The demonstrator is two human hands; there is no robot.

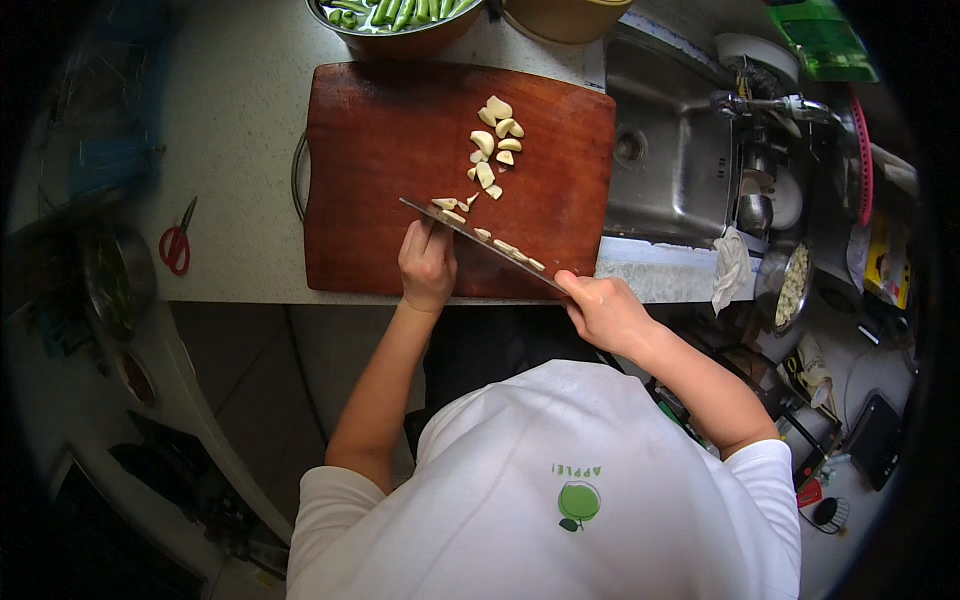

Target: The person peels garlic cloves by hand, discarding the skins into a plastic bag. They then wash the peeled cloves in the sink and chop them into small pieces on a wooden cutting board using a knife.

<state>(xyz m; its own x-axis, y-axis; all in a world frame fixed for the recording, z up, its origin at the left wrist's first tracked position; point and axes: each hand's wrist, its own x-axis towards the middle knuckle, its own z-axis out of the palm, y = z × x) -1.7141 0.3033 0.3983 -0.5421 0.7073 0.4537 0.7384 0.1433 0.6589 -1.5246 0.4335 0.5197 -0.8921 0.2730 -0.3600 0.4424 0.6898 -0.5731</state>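
On a reddish-brown wooden cutting board (375,150) lie several pieces of peeled garlic (485,140). My right hand (606,309) grips the handle end of a kitchen knife (487,244), whose blade runs slantwise over the board's near half. Thin garlic slices (505,247) lie along the far side of the blade, some against it. My left hand (427,262) is at the blade's far left end, fingers bent and touching or just beside it; whether they pinch the blade is hidden.
Red-handled scissors (175,250) lie left of the board on the speckled counter (232,150). Beyond the board stands a bowl of green beans in water (397,26). A steel sink (660,142) adjoins at right, with a white cloth (730,268) on its near edge.
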